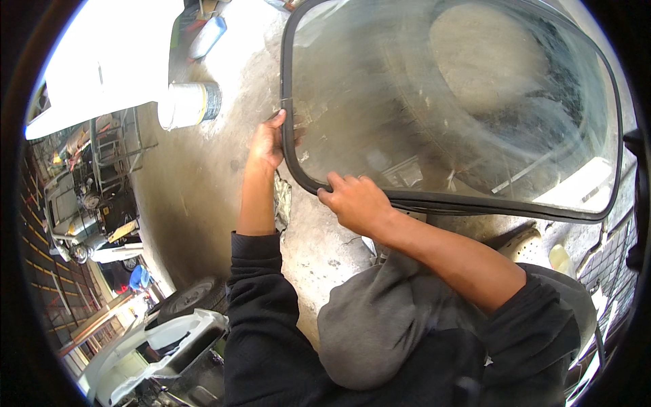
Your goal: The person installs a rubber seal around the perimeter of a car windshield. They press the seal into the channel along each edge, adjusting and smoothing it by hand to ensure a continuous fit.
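A large sheet of car window glass [366, 88], like a windscreen, with rounded corners stands tilted in front of me. A black rubber seal [287, 68] runs round its rim. My left hand [269, 141] is closed on the left edge, thumb on the seal and fingers showing through the glass behind it. Near the lower left corner, my right hand [356, 202] has its fingers bent over the lower run of the seal. Through the dusty glass a big round shape like a tyre can be seen; the glass blurs it.
A metal can [192, 105] lies or stands beside a bright white panel [115, 54] at upper left. Lower left are a wheel [196, 295] and a pale car body part [142, 359]. Farther off, someone in blue [140, 278] is among vehicle parts. A light clog [523, 245] shows below the glass.
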`<state>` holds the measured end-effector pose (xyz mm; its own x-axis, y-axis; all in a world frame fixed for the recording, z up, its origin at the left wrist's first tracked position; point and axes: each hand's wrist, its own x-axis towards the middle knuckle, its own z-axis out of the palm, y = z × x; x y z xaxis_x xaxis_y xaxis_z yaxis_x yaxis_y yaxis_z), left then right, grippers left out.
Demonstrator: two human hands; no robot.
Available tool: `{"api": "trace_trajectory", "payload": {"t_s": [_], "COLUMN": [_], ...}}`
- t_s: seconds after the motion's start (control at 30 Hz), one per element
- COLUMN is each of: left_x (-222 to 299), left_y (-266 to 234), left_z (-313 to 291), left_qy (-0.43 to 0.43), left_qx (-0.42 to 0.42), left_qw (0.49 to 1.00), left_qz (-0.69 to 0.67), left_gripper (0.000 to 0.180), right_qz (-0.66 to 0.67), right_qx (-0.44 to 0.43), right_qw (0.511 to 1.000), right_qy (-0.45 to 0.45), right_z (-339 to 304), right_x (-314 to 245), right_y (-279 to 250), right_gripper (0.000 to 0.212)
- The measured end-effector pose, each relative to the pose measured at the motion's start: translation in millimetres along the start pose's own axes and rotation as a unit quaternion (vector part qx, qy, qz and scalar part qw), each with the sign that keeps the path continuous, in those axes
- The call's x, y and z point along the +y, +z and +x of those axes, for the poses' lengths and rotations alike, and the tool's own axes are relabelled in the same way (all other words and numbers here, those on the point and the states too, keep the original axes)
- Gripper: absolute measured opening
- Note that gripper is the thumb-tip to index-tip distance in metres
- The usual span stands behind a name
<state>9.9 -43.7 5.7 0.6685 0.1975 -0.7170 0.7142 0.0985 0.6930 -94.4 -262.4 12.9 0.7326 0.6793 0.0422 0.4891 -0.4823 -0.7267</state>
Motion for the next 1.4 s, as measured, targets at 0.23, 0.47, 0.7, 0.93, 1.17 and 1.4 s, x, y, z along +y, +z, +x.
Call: {"api": "trace_trajectory", "payload": {"t_s": [0.23, 0.47, 0.7, 0.93, 1.17, 1.4], "left_x": [-14, -18, -23, -49, -52, -62], "left_y": [-8, -11, -17, -19, -17, -13], "left_z": [-31, -35, -37, -64, -60, -90], "left_qy": [0.062, 0.041, 0.022, 0.047, 0.063, 0.043], "left_qx": [-0.095, -0.062, -0.069, -0.091, -0.056, -0.108], "left_qw": [0.993, 0.994, 0.997, 0.994, 0.996, 0.992], "left_qz": [0.013, 0.081, 0.023, -0.039, -0.003, -0.038], "left_gripper": [0.039, 0.031, 0.035, 0.037, 0.031, 0.039], "right_qz": [-0.001, 0.005, 0.015, 0.014, 0.019, 0.002], "right_qx": [-0.021, -0.032, -0.015, 0.011, -0.034, -0.023], "right_qw": [0.999, 0.999, 1.0, 1.0, 0.999, 0.999], "right_qy": [0.026, 0.031, 0.021, 0.018, 0.03, 0.033], "right_z": [0, 1, 1, -1, 1, -4], "right_x": [-2, 1, 0, -1, -2, -7], "right_y": [-2, 0, -1, -1, -3, 0], "right_gripper": [0.026, 0.021, 0.023, 0.013, 0.026, 0.027]}}
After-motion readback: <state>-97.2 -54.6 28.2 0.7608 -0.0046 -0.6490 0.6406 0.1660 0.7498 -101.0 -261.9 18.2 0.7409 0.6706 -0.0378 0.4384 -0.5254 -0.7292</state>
